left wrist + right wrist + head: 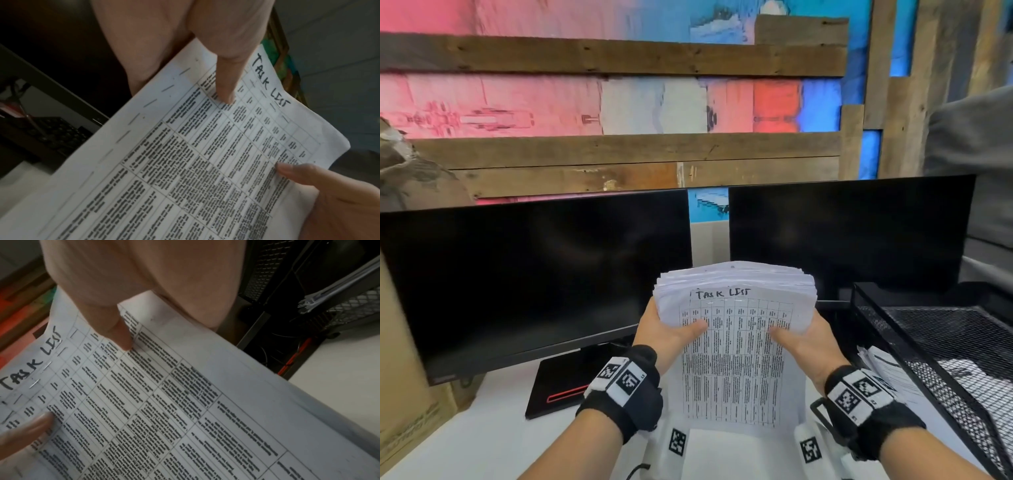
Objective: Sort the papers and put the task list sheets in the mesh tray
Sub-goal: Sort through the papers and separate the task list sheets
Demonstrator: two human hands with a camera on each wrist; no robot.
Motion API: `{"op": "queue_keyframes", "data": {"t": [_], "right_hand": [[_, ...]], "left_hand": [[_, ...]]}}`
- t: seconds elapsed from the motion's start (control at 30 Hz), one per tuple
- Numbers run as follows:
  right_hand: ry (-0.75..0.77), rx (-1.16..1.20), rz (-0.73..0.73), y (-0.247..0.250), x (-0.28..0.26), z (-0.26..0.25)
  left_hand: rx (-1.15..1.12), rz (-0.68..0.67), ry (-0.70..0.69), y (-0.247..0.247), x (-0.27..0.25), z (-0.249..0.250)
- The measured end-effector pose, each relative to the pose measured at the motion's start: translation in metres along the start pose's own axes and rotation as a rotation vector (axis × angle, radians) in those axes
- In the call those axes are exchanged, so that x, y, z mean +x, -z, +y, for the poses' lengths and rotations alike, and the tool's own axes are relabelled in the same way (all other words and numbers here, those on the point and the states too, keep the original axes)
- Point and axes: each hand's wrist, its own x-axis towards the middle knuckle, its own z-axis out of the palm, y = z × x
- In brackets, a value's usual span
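Both hands hold a thick stack of papers (736,329) upright in front of the two monitors. The top sheet is a printed table with "TASK LIST" handwritten at its head (205,162) (164,402). My left hand (671,330) grips the stack's left side, its thumb lying on the front sheet (224,78). My right hand (799,335) grips the right side, thumb on the sheet (121,335). The fingers behind the stack are hidden. The black mesh tray (887,329) stands to the right, just beyond the right hand.
Two dark monitors, one at the left (534,274) and one at the right (849,233), stand close behind the stack. The lower tier of the mesh tray holds papers (893,373). A cardboard box (404,359) stands at the left edge. The white desk (493,442) lies below.
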Motion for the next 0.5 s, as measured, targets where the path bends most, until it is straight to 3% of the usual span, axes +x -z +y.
{"op": "queue_keyframes", "data": {"t": [0.17, 0.27, 0.37, 0.43, 0.5], "right_hand": [[0.004, -0.007, 0.028, -0.001, -0.001, 0.004], [-0.014, -0.003, 0.016, -0.001, -0.001, 0.004], [-0.035, 0.026, 0.023, -0.002, 0.000, 0.003], [-0.046, 0.041, 0.024, -0.002, 0.000, 0.002], [-0.054, 0.062, 0.025, -0.001, 0.000, 0.002]], "left_hand": [[-0.014, 0.176, -0.051, -0.008, -0.008, 0.023], [0.197, 0.216, -0.289, -0.006, -0.002, 0.042], [0.606, 0.135, -0.463, -0.007, -0.002, 0.062], [0.827, 0.050, -0.469, -0.010, -0.004, 0.064], [0.901, 0.003, -0.439, -0.010, -0.004, 0.062]]}}
